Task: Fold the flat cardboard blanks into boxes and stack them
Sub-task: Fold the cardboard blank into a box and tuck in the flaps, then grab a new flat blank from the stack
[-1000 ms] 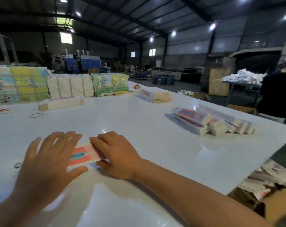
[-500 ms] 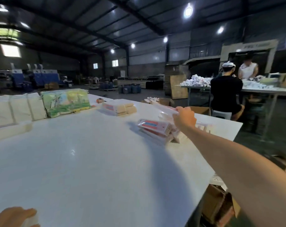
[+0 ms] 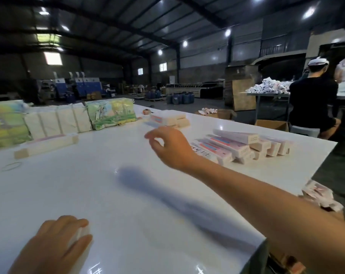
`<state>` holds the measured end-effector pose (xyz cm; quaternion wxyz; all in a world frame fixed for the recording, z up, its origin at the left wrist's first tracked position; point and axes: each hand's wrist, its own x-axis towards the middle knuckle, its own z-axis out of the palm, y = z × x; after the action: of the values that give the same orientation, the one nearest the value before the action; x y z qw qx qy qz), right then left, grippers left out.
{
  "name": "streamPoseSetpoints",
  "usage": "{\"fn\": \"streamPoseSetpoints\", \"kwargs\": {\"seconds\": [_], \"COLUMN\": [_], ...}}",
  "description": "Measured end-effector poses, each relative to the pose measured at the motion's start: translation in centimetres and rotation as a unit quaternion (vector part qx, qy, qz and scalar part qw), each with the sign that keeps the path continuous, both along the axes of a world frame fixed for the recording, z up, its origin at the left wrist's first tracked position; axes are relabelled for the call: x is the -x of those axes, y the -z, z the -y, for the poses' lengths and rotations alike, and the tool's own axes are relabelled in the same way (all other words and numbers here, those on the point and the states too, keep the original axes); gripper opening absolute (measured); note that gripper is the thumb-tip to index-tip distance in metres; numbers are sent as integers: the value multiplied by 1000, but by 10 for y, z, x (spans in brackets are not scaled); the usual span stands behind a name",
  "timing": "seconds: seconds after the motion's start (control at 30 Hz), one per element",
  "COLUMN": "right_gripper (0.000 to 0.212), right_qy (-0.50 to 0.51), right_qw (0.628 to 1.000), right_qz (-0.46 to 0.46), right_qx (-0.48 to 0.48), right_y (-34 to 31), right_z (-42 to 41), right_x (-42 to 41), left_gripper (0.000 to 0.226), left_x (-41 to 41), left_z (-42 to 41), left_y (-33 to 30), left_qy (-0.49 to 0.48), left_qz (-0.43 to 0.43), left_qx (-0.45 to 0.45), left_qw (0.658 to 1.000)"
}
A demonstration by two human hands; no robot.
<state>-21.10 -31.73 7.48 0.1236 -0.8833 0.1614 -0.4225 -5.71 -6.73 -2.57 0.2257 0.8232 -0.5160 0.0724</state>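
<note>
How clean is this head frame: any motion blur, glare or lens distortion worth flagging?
Head view: the right hand is smeared by motion blur, and its arm throws a soft shadow on the white table; ceiling lamps glint off the glossy tabletop near the bottom edge; roof beams bow from the wide-angle lens.
</note>
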Motion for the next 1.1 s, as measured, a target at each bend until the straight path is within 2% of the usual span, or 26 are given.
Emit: {"fn": "streamPoseSetpoints", "kwargs": {"seconds": [0.03, 0.07, 0.1, 0.17, 0.2, 0.3, 0.37, 0.47, 0.53, 0.63, 0.73, 0.8, 0.87, 0.9, 0.97, 1.0, 1.1], "right_gripper": [22, 21, 20, 20, 22, 25, 25, 29, 29, 21, 22, 22, 20, 20, 20, 13, 29], "right_qy": [-31, -49, -58, -73, -79, -95, -107, -137, -154, -162, -151, -152, -159, -161, -150, -148, -122], "right_qw": [997, 988, 976, 957, 953, 958, 963, 969, 972, 975, 980, 980, 979, 978, 979, 977, 974], "right_qz": [-70, -140, -201, -272, -284, -264, -242, -198, -172, -147, -129, -123, -129, -133, -134, -152, -191], "right_qx": [21, 41, 57, 66, 66, 63, 58, 48, 36, 34, 32, 31, 26, 24, 34, 28, 11], "right_y": [17, 36, 54, 81, 89, 97, 99, 100, 101, 109, 117, 120, 120, 123, 138, 150, 182], "right_z": [-19, -36, -48, -65, -69, -65, -61, -61, -60, -53, -45, -42, -36, -32, -17, -9, 21], "right_x": [-9, -16, -20, -24, -25, -25, -24, -23, -24, -31, -36, -40, -42, -44, -53, -60, -71], "left_gripper": [58, 69, 75, 73, 65, 32, 31, 32, 35, 39, 46, 68, 91, 95, 89, 86, 84], "left_x": [9, 12, 18, 26, 25, 25, 23, 15, 1, -34, -70, -88, -96, -98, -99, -100, -101], "left_z": [-2, -3, -5, -8, -7, -7, -7, -10, -19, -49, -102, -147, -185, -198, -210, -211, -212], "left_y": [-6, -4, -7, -12, -10, -9, -6, -9, -21, -47, -70, -75, -73, -69, -60, -58, -59], "left_qy": [-25, -32, -42, -42, -37, -56, -65, -72, -112, -215, -338, -421, -477, -489, -491, -494, -506], "left_qz": [-37, -24, -9, 6, 15, 44, 42, -51, -110, -134, -87, -64, -82, -97, -136, -153, -212], "left_qx": [-8, 9, -16, -26, -14, -35, -47, -12, 28, 25, -79, -161, -217, -235, -228, -204, -134], "left_qw": [999, 999, 999, 999, 999, 997, 996, 996, 987, 967, 934, 890, 848, 835, 830, 831, 826]}}
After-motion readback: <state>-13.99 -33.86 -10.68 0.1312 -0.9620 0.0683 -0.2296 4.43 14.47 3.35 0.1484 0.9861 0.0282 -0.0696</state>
